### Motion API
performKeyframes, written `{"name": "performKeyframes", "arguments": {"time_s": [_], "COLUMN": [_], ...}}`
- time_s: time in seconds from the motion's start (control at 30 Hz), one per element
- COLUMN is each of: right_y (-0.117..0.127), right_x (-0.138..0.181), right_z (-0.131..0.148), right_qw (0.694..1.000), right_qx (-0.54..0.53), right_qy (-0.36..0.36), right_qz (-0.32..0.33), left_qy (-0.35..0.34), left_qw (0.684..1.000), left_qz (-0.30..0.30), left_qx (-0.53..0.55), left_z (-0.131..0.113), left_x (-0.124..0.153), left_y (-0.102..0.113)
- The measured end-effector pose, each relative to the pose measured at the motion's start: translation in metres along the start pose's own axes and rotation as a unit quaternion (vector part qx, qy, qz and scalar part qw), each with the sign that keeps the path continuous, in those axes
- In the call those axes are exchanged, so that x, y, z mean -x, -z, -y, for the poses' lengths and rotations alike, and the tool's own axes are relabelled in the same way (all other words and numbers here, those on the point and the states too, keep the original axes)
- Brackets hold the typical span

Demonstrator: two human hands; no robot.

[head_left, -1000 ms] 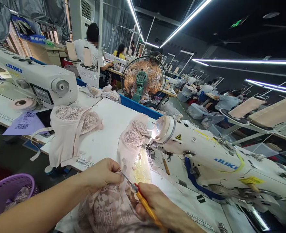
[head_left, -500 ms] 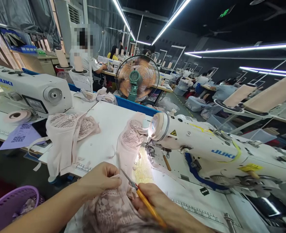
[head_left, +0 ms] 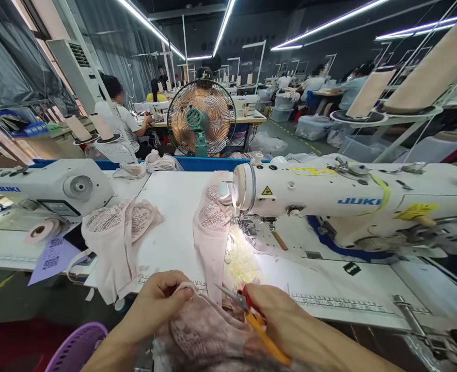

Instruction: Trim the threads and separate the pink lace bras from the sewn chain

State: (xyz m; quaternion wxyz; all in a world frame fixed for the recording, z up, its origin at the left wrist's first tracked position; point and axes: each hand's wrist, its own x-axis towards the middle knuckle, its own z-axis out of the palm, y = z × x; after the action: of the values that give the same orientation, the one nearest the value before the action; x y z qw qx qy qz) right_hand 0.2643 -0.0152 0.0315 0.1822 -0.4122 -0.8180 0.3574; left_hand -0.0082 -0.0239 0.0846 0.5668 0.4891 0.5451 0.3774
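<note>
My left hand pinches the edge of a pale pink lace bra between thumb and fingers, at the front edge of the table. The lower part of this bra runs out of view. In my right hand is a pair of scissors with an orange handle, a red part near the pivot and slim metal blades pointing up and left. Their tips lie over the pink fabric, just right of my left hand. Another lace bra piece lies under the head of the lit sewing machine, its strip of fabric reaching toward my hands.
More pink bra pieces hang over the table at left, near a tape roll and a purple paper. A second sewing machine stands left. Behind are a fan and a seated person. A purple basket stands below.
The view has turned right and levelled. My left hand's pinch has the bra edge raised and spread more; the scissors remain in my right hand, close to the fabric.
</note>
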Motion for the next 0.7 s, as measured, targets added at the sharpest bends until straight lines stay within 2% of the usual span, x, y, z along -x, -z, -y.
{"name": "performKeyframes", "arguments": {"time_s": [0.17,0.27,0.33,0.4,0.5,0.6,0.67,0.7], "right_y": [-0.037,-0.049,-0.048,-0.042,-0.031,-0.017,-0.01,-0.007], "right_x": [0.005,0.002,0.002,0.005,0.013,0.02,0.022,0.022], "right_z": [-0.011,-0.015,-0.011,-0.003,0.011,0.026,0.035,0.039], "right_qw": [0.992,0.977,0.973,0.978,0.981,0.977,0.972,0.969], "right_qx": [0.074,0.092,0.084,0.06,0.018,-0.023,-0.047,-0.051], "right_qy": [0.101,0.179,0.199,0.189,0.186,0.208,0.224,0.233], "right_qz": [-0.032,-0.071,-0.08,-0.069,-0.059,-0.049,-0.058,-0.063], "left_qy": [0.006,0.005,0.011,0.011,-0.005,0.003,0.015,0.026], "left_qw": [0.998,0.991,0.984,0.976,0.954,0.915,0.9,0.903], "left_qz": [-0.064,-0.124,-0.165,-0.207,-0.3,-0.397,-0.414,-0.394], "left_qx": [0.025,0.052,0.065,0.062,0.027,-0.067,-0.138,-0.169], "left_z": [0.007,0.014,0.018,0.021,0.024,0.025,0.029,0.033], "left_x": [0.007,0.012,0.011,0.007,0.002,0.005,0.014,0.02], "left_y": [0.003,0.001,0.004,0.015,0.047,0.078,0.085,0.083]}}
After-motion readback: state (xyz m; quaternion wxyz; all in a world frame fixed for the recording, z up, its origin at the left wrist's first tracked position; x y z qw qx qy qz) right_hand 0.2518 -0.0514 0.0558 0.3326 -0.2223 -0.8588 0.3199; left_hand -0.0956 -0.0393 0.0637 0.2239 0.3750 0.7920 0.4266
